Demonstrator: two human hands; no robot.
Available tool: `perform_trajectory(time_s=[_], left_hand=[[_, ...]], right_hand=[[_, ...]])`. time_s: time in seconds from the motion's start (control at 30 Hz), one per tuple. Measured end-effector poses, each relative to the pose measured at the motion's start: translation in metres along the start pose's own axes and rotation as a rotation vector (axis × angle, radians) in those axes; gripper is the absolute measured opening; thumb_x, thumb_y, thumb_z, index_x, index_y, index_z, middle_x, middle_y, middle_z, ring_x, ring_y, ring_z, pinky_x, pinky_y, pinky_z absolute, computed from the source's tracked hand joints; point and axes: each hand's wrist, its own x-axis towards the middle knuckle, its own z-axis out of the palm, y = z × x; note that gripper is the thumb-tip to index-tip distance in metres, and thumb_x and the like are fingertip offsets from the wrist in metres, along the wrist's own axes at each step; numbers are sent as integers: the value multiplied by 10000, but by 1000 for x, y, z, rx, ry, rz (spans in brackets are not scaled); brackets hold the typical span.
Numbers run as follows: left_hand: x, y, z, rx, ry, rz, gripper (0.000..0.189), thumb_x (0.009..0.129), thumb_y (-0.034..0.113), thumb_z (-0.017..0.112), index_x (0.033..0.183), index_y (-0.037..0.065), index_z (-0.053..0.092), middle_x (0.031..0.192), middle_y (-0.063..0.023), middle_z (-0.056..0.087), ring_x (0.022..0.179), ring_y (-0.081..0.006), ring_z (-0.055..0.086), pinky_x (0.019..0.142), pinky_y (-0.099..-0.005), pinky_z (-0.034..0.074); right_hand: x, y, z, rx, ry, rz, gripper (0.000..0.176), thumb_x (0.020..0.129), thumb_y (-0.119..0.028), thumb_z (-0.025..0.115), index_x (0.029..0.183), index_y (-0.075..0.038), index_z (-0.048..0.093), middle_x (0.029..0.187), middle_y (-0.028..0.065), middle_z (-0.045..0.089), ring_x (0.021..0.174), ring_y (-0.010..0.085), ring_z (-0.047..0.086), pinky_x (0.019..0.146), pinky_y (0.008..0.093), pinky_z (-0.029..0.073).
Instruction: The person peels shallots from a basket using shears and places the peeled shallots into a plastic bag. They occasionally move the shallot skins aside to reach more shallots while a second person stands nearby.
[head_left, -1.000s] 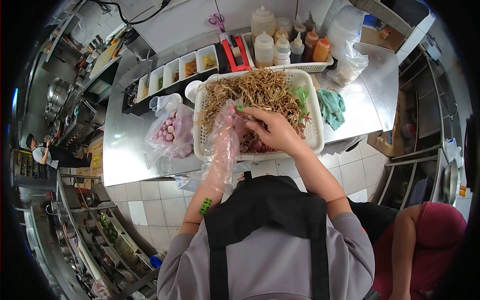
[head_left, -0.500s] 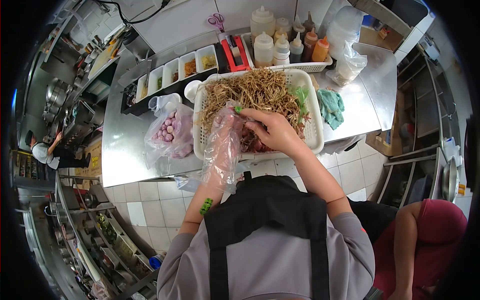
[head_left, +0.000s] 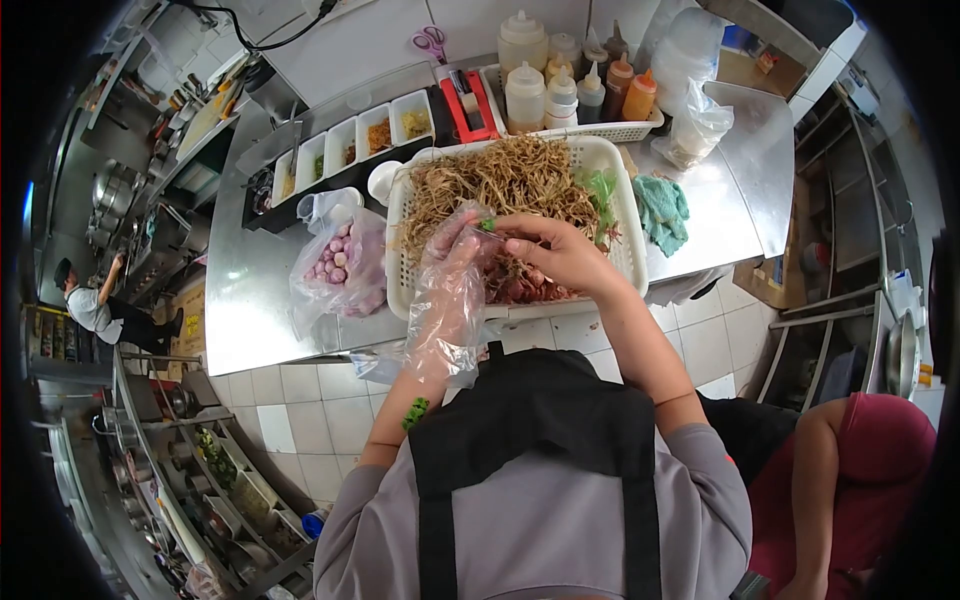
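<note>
A loose clear plastic glove (head_left: 447,325) covers my left hand (head_left: 452,245) and reaches down the forearm. The left fingers curve to the right over the basket, thumb apart from them. My bare right hand (head_left: 565,258) pinches the glove's film close to the left fingertips, where a small green patch (head_left: 487,225) shows. Beneath both hands is a white plastic basket (head_left: 628,270), heaped with dry brown stalks (head_left: 500,180). Reddish shallots (head_left: 525,280) lie at its near side, and a green-tinted plastic bag (head_left: 600,190) at its right.
Left of the basket sits a bag of peeled shallots (head_left: 330,262). Seasoning tubs (head_left: 380,135), a red holder (head_left: 468,105) and squeeze bottles (head_left: 525,98) line the back. A green cloth (head_left: 661,213) lies right. One person (head_left: 860,490) is close at right, another (head_left: 90,305) far left.
My right hand has shifted slightly right and down from the left fingertips, with the glove's film stretched between. More of the shallots show below the hands.
</note>
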Motion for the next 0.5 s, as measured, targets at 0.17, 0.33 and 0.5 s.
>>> perform_trajectory(time_s=[0.17,0.33,0.5], left_hand=[[-1,-3,-3,38,-64,12,310,850,58,611,1148,-7,553,1084,-119,596,975,-203,599,862,-317,517],[-3,4,17,138,-37,3,292,871,106,607,1141,7,554,1059,-111,603,955,-194,601,860,-316,513],[-2,5,12,85,52,-65,245,886,152,607,1082,16,551,995,-94,604,857,-157,611,784,-260,534]], right_hand=[[-1,7,-17,475,-218,371,312,934,-178,547,1229,-78,529,733,-15,551,499,42,424,442,213,331],[-2,1,-23,564,-236,417,322,938,-191,545,1237,-78,509,631,-50,450,443,20,302,401,206,206],[0,-7,-19,404,-173,373,326,943,-193,534,1244,-71,502,633,-49,447,456,23,322,407,202,228]])
